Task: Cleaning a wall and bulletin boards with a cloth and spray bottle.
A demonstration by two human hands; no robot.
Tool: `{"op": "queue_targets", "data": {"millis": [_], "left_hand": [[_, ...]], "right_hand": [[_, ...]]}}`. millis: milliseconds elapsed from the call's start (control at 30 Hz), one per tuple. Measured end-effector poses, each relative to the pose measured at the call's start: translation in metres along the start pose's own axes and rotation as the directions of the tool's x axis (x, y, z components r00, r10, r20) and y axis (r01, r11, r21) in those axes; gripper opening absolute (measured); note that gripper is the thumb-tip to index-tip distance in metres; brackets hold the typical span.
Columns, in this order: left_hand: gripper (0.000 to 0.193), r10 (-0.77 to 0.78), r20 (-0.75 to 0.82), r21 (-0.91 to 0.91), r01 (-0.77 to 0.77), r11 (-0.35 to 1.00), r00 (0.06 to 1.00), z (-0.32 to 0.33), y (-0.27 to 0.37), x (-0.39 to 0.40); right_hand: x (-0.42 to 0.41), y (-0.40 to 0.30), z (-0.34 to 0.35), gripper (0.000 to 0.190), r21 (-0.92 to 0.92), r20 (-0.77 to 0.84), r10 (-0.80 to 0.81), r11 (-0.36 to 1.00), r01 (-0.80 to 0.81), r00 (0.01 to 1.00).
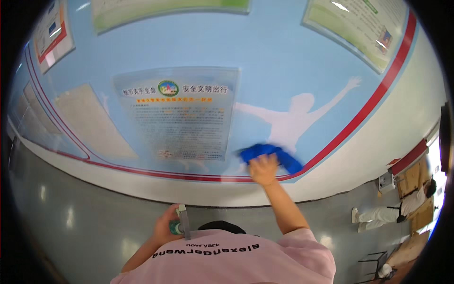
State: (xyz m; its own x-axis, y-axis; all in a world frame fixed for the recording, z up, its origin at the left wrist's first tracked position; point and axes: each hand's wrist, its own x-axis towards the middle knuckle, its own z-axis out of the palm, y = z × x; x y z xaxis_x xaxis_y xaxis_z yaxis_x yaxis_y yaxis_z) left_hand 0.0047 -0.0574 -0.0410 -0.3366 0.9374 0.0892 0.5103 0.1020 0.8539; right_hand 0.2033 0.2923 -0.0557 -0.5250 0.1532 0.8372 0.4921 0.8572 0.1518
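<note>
My right hand (264, 170) presses a blue cloth (260, 151) against the lower part of a light-blue wall panel (273, 46). The cloth is blurred and spreads out on both sides of my fingers. It lies just under a white figure silhouette (287, 122) and above the red border stripe (198, 177). To its left, a clear-covered poster (181, 127) with an emblem and printed writing hangs on the panel. Low in front of my chest, my left hand (165, 223) holds a handheld item (183, 222) with a flat grey bar and a green part; its exact kind is unclear.
Framed notices (170, 14) line the upper wall, with another notice board (358, 32) at upper right. A beige sheet (95, 120) is on the left. Grey floor (88, 202) runs along the wall's base. At far right a person (397, 209) stands near cardboard boxes (413, 181).
</note>
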Motion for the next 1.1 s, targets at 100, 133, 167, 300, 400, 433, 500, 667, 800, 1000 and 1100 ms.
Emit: {"op": "queue_targets", "data": {"millis": [100,133,167,300,400,433,500,667,800,1000,1100], "left_hand": [[0.095,-0.064,-0.038,-0.018,0.063,0.998,0.997,-0.002,-0.002,-0.017],[0.098,-0.034,-0.036,0.005,0.034,0.999,0.999,-0.007,0.004,-0.019],[0.101,0.007,-0.024,0.021,-0.006,1.000,1.000,-0.010,0.008,-0.019],[0.096,-0.095,-0.092,-0.038,0.092,0.995,0.991,-0.008,0.002,-0.034],[0.097,-0.106,-0.121,-0.008,0.105,0.994,0.987,-0.009,0.012,-0.036],[0.097,-0.125,-0.121,-0.012,0.125,0.992,0.985,-0.009,0.012,-0.037],[0.096,-0.126,-0.128,-0.042,0.121,0.992,0.984,-0.007,0.007,-0.040],[0.098,-0.096,-0.107,0.001,0.096,0.995,0.990,-0.008,0.019,-0.035],[0.095,-0.068,-0.146,0.040,0.075,0.996,0.987,-0.010,0.027,-0.036],[0.094,-0.153,-0.109,0.097,0.164,0.982,0.982,-0.021,0.028,-0.045],[0.094,-0.187,-0.102,0.011,0.189,0.982,0.977,-0.025,0.017,-0.053]], "right_hand": [[0.019,-0.031,-0.007,0.014,0.318,0.143,-0.137,0.944,0.085,0.980],[0.036,-0.034,-0.010,0.011,0.450,0.197,-0.147,0.892,0.044,0.969],[0.046,-0.028,-0.012,0.011,0.454,0.204,-0.153,0.890,0.046,0.967],[0.106,-0.011,-0.042,0.025,0.173,0.070,-0.248,0.957,0.233,0.966],[0.179,-0.008,-0.073,0.031,0.111,-0.215,-0.223,0.962,0.251,0.951],[0.205,-0.007,-0.087,0.032,0.080,-0.254,-0.214,0.967,0.241,0.943],[0.246,0.001,-0.094,0.033,0.086,-0.431,-0.223,0.954,0.286,0.874],[0.259,-0.007,-0.094,0.034,-0.179,-0.542,-0.206,0.976,0.128,0.815],[0.178,-0.023,-0.045,0.030,-0.165,-0.460,-0.040,0.985,-0.041,0.887],[0.009,-0.063,0.030,0.015,0.096,-0.036,0.029,0.995,-0.025,0.999],[-0.043,-0.054,0.047,0.016,0.287,0.130,-0.094,0.956,0.053,0.987]]}}
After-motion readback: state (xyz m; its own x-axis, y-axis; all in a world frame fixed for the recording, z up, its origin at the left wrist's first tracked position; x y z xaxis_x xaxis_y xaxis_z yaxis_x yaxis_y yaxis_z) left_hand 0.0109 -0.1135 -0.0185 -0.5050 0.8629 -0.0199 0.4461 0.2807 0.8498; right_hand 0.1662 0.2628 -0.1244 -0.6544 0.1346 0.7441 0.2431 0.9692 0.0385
